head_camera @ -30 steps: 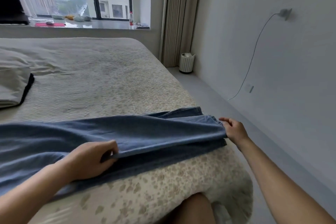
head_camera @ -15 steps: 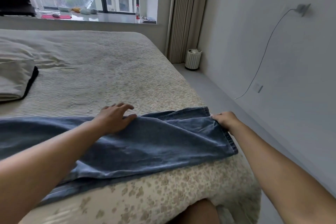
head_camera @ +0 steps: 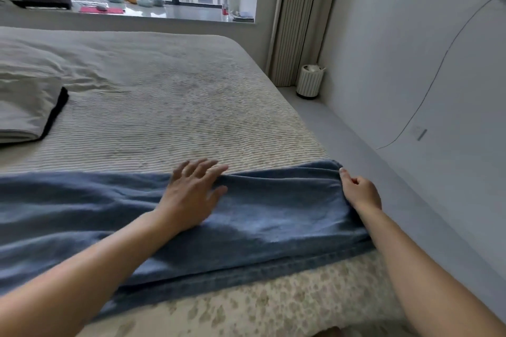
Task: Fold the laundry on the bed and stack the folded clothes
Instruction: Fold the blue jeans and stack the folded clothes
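While flattened for folding: jeans (head_camera: 273,216) along the bed's (head_camera: 164,107) near edge.
Left hand (head_camera: 191,191) open, fingers spread, pressing the denim; right hand (head_camera: 360,191) pinching the hem end at the bed's corner. Folded clothes (head_camera: 24,109) lie well apart, far left. Risk: layers skewing if the hem pinch slips.

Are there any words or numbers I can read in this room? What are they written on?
No text here can be read.
Bottle on the windowsill: it has a red label, but any writing is too small and blurred to read.
Papers beside the bottle: too small to tell if anything is printed.
Jeans: no tag or label shows.
Bin by the wall: only stripes, no words.
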